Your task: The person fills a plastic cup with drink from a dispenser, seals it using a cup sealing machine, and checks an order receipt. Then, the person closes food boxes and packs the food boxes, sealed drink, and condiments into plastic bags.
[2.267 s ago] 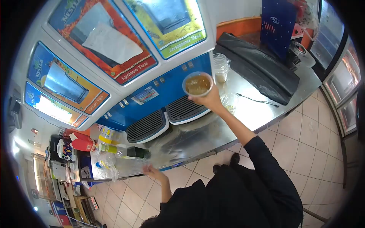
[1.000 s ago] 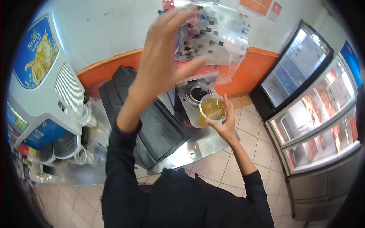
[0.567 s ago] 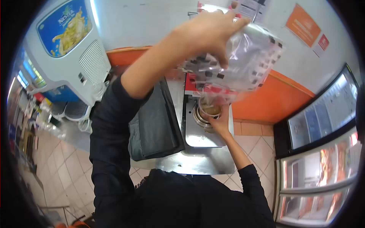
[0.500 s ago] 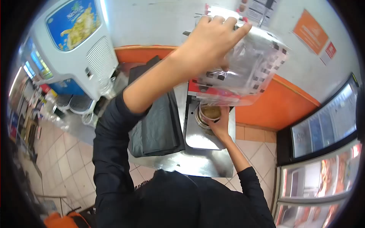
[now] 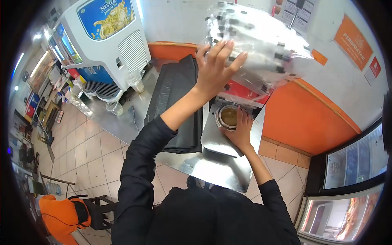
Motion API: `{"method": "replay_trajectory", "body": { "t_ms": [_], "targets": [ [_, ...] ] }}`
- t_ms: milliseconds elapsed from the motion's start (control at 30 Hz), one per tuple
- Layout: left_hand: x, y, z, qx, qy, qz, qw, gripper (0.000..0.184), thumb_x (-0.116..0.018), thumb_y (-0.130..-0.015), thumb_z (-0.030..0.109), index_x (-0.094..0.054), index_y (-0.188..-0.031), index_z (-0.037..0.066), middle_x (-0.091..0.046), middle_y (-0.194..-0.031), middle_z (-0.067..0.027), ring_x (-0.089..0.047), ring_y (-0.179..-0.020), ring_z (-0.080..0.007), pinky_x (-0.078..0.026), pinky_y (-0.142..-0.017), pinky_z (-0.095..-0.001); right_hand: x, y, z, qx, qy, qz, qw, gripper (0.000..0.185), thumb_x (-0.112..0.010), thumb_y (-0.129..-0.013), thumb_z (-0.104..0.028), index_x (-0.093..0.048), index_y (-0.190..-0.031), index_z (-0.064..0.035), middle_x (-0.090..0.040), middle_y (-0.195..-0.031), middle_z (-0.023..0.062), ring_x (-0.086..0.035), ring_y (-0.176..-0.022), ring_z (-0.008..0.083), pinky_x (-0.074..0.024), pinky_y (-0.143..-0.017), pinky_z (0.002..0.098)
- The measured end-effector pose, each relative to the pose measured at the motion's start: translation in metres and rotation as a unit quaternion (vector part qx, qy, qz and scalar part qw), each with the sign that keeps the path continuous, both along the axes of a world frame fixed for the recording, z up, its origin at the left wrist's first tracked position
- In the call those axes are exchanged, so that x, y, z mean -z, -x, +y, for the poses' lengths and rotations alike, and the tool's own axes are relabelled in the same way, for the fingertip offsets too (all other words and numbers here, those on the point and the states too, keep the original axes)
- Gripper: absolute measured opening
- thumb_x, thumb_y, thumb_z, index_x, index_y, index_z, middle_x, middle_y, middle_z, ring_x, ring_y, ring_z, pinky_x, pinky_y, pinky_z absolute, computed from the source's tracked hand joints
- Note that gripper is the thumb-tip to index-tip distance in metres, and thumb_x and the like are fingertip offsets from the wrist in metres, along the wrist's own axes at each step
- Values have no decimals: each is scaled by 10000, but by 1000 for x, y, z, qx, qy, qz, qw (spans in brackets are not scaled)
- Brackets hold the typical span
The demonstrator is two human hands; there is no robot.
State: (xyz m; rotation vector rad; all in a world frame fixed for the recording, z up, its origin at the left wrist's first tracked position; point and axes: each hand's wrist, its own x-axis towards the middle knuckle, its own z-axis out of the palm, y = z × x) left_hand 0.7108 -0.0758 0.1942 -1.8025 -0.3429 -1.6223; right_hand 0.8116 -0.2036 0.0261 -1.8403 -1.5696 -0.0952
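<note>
My left hand (image 5: 218, 67) is raised at the upper middle, fingers spread and touching clear plastic film (image 5: 261, 45) printed with black squares. The film hangs over a red-fronted machine (image 5: 245, 90), hiding much of its upper part. Lower down, my right hand (image 5: 241, 131) curls around the rim of a cup (image 5: 229, 116) holding a brownish drink. This cup sits in the round metal holder of the machine's flat tray (image 5: 218, 141), with my thumb on its near side and fingers on its right.
A stack of black plastic bags (image 5: 173, 110) lies left of the machine on the metal counter (image 5: 204, 167). Farther left stands a drink dispenser (image 5: 118, 49), with clear plastic cups (image 5: 134, 79) beside it. An orange-and-white wall rises behind; a glass-fronted fridge (image 5: 355, 159) stands right.
My left hand has come down from the machine's top to the film's left side. The cup now sits lower in the holder, my right hand still around it. The view has shifted.
</note>
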Motion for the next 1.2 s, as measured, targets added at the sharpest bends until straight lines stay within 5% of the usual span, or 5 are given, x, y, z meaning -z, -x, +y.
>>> {"method": "replay_trajectory", "body": {
  "t_ms": [200,500,600,867,1200],
  "targets": [
    [54,19,-12,12,41,89,995,577,-651,-621,266,-399,-1134,187,-386,-1154,-110,-377,-1082,-264,-292,-826,-426,5,3,-43,46,76,-18,996,1005,-632,-551,-546,-157,-1282,-46,-112,-1298,253,-115,-1176,441,-100,-919,570],
    [-134,23,-35,36,13,221,975,906,-744,-461,320,-302,-1238,175,-338,-1172,-147,-423,-1007,-295,-287,-883,-431,30,13,-109,50,-12,153,987,941,-699,-545,-460,-233,-1225,-6,-380,-1101,168,-339,-1041,311,-161,-929,498],
    [-141,-12,-18,16,227,454,862,1024,-756,-409,211,-208,-1272,155,-401,-1107,-187,-424,-998,-312,-318,-845,-428,32,12,-106,38,-14,135,990,904,-699,-559,-438,-252,-1216,-7,-416,-1051,144,-379,-982,297,-168,-929,498],
    [-17,-11,-14,-70,-79,88,990,619,-632,-653,173,-353,-1192,297,-427,-1119,-72,-417,-1024,-218,-303,-806,-343,38,9,-105,51,-58,90,993,881,-716,-534,-424,-293,-1188,-13,-458,-979,119,-421,-943,267,-176,-923,513],
    [76,-23,-8,8,32,109,994,505,-619,-653,305,-429,-1121,295,-282,-1232,-128,-256,-1145,-299,-202,-902,-441,29,-2,-73,81,-82,209,971,854,-753,-514,-289,-312,-1184,1,-480,-981,129,-423,-895,261,-275,-856,405]
  ]
}}
